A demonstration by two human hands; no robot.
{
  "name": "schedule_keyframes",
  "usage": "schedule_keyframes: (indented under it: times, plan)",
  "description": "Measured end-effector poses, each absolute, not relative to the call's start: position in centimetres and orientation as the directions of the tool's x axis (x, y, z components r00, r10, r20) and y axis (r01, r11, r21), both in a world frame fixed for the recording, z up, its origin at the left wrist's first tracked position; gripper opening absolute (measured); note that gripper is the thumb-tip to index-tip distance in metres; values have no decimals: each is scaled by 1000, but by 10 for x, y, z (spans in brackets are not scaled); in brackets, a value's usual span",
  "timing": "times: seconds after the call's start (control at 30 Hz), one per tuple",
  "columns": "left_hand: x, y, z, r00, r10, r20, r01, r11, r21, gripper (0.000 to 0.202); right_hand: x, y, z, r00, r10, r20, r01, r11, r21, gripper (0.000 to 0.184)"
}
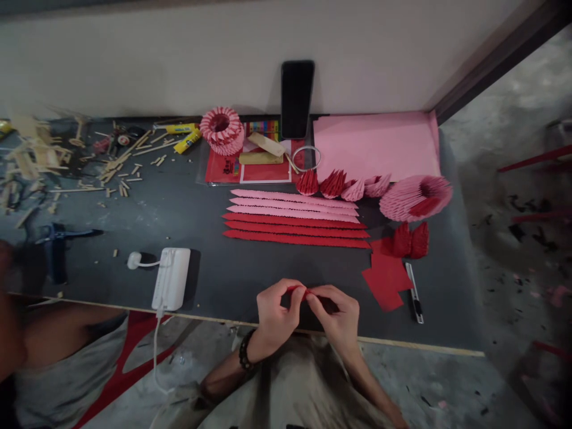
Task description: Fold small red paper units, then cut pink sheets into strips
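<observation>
On my dark table lie wood scraps toward the left edge, a power bank by the front edge, folded-paper strips mid-table, and pink sheets at the far right corner.

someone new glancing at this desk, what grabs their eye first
Probably the three pink strips and three red strips, jagged-edged and lined up across the middle of the dark table. Next might come the big rounded pink piece toward the table's right end and the pink ring-shaped stack at the back, left of the phone. Near the front edge, the left hand and right hand pinch a small red piece.
</observation>
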State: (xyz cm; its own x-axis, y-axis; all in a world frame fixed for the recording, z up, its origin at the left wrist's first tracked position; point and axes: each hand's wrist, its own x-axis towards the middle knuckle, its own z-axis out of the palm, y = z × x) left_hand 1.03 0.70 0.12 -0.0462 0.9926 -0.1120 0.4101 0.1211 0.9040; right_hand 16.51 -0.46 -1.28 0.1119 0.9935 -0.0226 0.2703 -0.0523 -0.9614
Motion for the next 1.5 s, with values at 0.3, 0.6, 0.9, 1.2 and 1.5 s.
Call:
schedule_keyframes:
  times: [0.3,0.6,0.9,1.2,1.5]
  plan:
    - [10,10,-3,-38,958,-283,213,284,935,10,161,-7,-12,260,964,-53,238,-117,-964,15]
    - [10,15,2,34,900,-434,23,434,901,13,158,-9,-25,284,958,36,267,-44,-963,8]
    - [9,15,-2,82,807,-585,-293,580,760,27,170,-1,-27,48,914,403,431,345,-834,21]
    - [1,12,8,172,785,-595,-275,618,737,29,194,-2,-27,-180,848,498,468,519,-715,34]
    - [1,17,11,32,890,-454,8,454,891,16,171,-1,-18,77,986,146,283,119,-952,3]
